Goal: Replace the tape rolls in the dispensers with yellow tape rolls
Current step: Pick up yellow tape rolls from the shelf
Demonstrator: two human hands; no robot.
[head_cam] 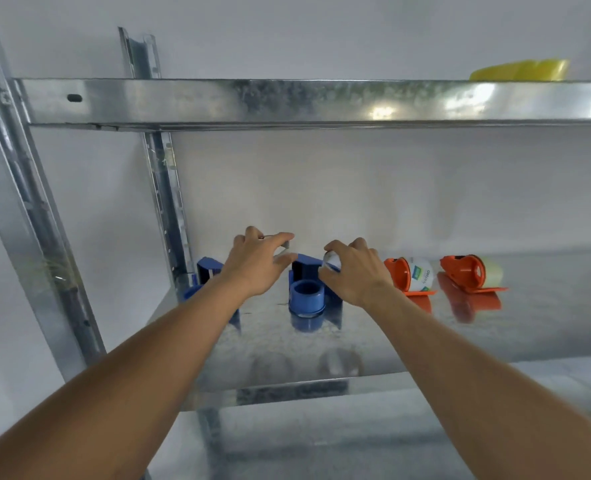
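Here we reach both bare arms over the lower metal shelf (495, 327), our left hand (256, 263) hovering with fingers loosely spread above a blue dispenser (308, 289) while the right hand (354, 271) curls round a pale tape roll (332, 260) at its top. Another blue dispenser (206, 273) sits behind our left wrist, two orange dispensers (406, 275) (467, 275) stand to the right, and yellow tape rolls (522, 69) lie on the upper shelf (218, 100).

Head-height view, close, facing shelf (287, 358)
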